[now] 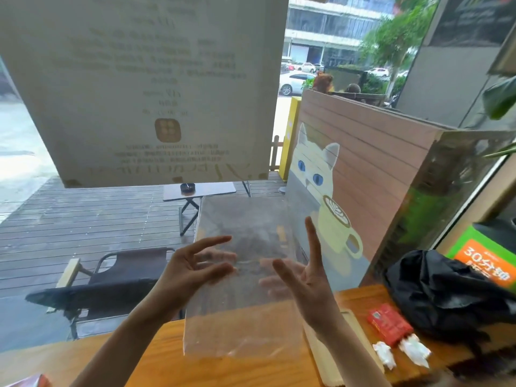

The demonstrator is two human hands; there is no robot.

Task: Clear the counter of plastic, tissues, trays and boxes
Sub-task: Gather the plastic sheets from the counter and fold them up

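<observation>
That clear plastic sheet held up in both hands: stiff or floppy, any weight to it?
The plastic sheet looks thin and see-through, so probably very light. It hangs fairly flat with a crinkled lower edge, so likely floppy film. The left hand and right hand hold it with spread fingers; possibly slippery.

I see a clear plastic sheet (243,275) raised upright above the wooden surface (156,358). A red box (389,324) lies right, two crumpled tissues (402,351) just beside it, perhaps touching.

Both forearms raised, left hand (192,263) and right hand (304,275) facing each other, close together, fingers spread and loosely bent, right forefinger upright
</observation>
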